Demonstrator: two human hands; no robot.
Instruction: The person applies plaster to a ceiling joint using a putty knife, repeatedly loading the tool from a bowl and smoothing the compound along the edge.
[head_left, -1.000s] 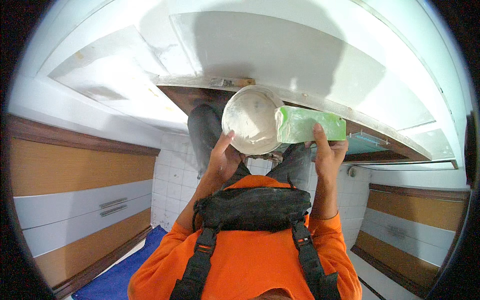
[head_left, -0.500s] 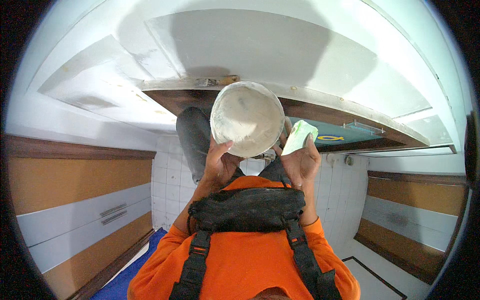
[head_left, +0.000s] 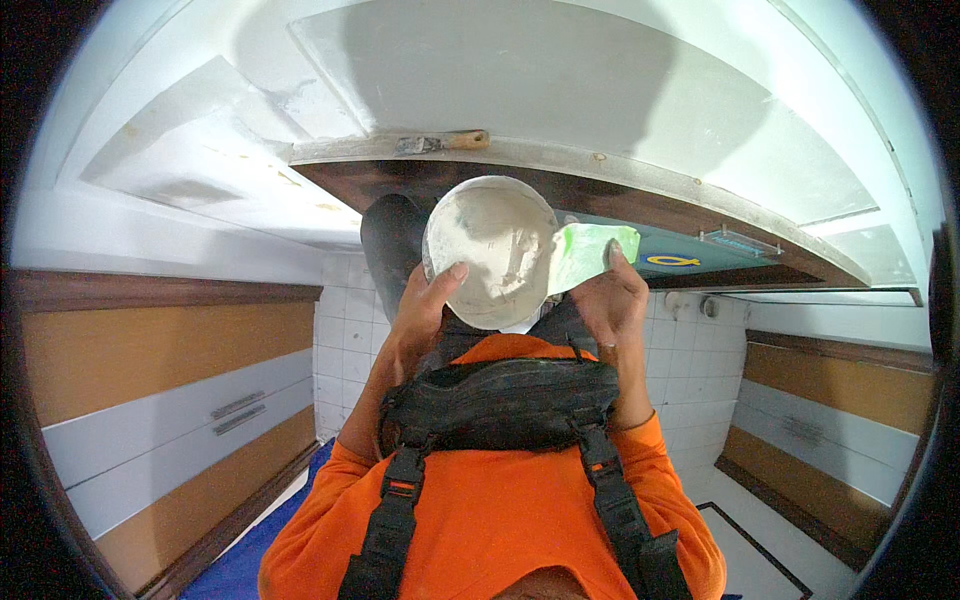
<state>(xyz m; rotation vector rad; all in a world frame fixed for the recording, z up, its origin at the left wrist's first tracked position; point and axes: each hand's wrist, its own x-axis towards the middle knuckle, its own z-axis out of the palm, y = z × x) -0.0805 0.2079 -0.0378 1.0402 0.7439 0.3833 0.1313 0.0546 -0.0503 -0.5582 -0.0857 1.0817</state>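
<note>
A round tub of pale, putty-like paste is held in front of my body, its opening facing up. My left hand grips its near left side, with the thumb over the rim. My right hand is closed on a flat green plastic spreader smeared with whitish paste. The spreader's left edge is at the tub's right rim; whether it touches the rim I cannot tell. Some fingers of both hands are hidden behind the tub and the spreader.
A putty knife with a wooden handle lies on the ledge beyond the tub. Below it runs a dark wooden edge. Panelled cabinets stand on the left and right. White wall tiles show behind my arms.
The spreader has turned from a steep tilt to nearly level and come against the tub's right side. The tub has shifted slightly down, and the paste now shows fresh marks on its right.
</note>
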